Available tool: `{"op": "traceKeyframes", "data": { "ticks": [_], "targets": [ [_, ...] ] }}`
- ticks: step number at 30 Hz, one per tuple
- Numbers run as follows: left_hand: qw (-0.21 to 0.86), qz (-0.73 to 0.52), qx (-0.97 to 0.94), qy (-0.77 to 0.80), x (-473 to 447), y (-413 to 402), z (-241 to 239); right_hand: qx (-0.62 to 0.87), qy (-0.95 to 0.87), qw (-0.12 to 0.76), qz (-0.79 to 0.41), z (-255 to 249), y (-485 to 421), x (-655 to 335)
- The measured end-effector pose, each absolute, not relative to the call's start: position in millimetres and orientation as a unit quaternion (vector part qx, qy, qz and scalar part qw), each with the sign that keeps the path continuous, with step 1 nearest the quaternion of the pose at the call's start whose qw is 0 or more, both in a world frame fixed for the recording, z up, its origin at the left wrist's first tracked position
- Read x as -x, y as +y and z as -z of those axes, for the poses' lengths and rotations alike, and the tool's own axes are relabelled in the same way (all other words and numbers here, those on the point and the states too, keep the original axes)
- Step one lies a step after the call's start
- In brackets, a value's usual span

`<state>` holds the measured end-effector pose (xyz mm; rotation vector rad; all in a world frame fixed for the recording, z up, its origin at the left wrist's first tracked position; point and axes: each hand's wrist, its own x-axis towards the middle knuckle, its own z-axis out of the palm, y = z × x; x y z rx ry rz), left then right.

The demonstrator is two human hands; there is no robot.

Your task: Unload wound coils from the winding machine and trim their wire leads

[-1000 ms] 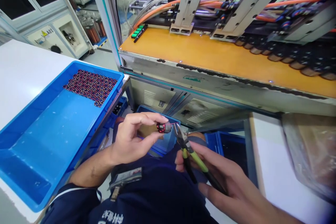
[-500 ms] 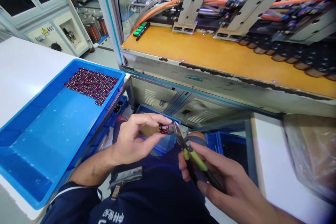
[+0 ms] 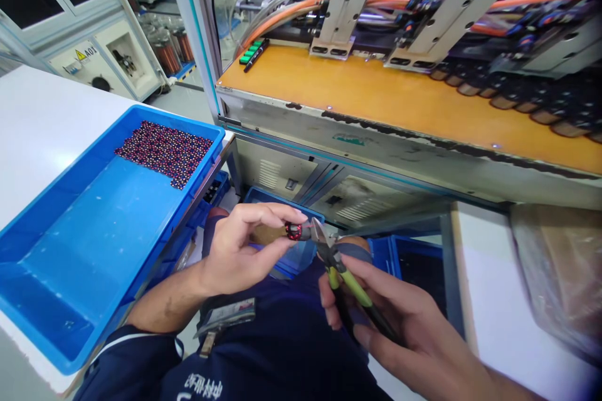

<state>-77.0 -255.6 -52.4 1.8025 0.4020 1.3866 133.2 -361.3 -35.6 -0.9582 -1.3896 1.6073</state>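
Note:
Between the thumb and fingers of my left hand [image 3: 242,244] is a small wound part [image 3: 294,231], black with red wire around it and a grey end pointing right. My right hand [image 3: 399,313] is closed around diagonal cutters [image 3: 350,285] with yellow-green and black handles. Their metal jaws are up against the grey end of the part. Whether the blades touch it or a wire there, I cannot tell.
To the left, a blue bin [image 3: 108,200] on a white table holds many small red-and-black parts [image 3: 164,150] packed in rows. Ahead stands a machine with an orange-yellow bench [image 3: 376,91]. A plastic-wrapped bundle [image 3: 555,269] lies on the white surface to the right.

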Motion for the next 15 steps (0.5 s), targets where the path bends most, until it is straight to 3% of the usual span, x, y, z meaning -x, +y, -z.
{"op": "traceKeyframes", "data": {
  "ticks": [15],
  "targets": [
    [0.385,-0.561,-0.712,0.175,75.3,-256.4,53.2,0.503,-0.523,0.396,-0.562,36.0,-360.1,-134.2]
  ]
}}
